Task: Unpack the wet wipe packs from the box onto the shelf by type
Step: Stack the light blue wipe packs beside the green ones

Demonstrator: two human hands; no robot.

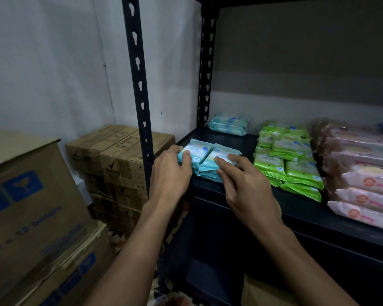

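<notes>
Both hands on blue packs (206, 160) at the dark shelf's (263, 202) front-left corner.
Left hand (171, 173) grips the left pack's end; right hand (245, 180) presses flat, fingers straight — green packs (290, 160) and pink packs (360, 173) rightward, bare shelf between, cartons (117, 155) left.

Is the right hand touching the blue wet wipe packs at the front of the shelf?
Touching. In the head view the right hand has its fingertips resting on top of the front blue packs.

stockroom | metal shelf (241, 191) | stacked cartons (119, 155) | sorted wipe packs (292, 160)
</notes>
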